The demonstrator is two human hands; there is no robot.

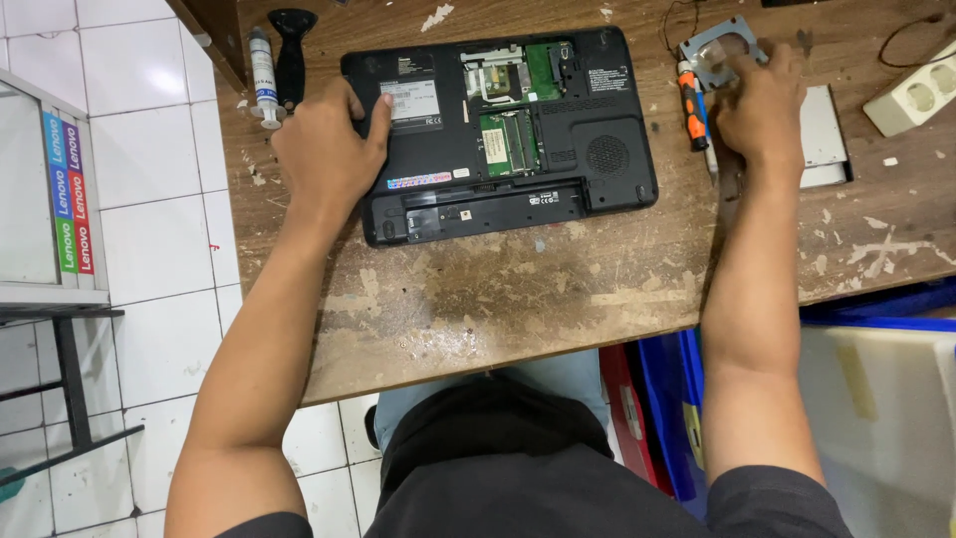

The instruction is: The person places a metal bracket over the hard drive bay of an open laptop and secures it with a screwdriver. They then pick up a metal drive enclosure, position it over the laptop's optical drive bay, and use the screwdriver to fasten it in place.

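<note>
We are pressing our left hand flat, grip wide, on one upturned laptop lying on the counter. Our right hand is gripping one metal bracket, beside one orange screwdriver.

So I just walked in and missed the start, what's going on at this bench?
A person sits at a worn wooden table. A black laptop lies upside down, panels off, circuit boards exposed. The left hand presses on its left end. The right hand rests on a grey metal bracket, beside an orange screwdriver.
</note>
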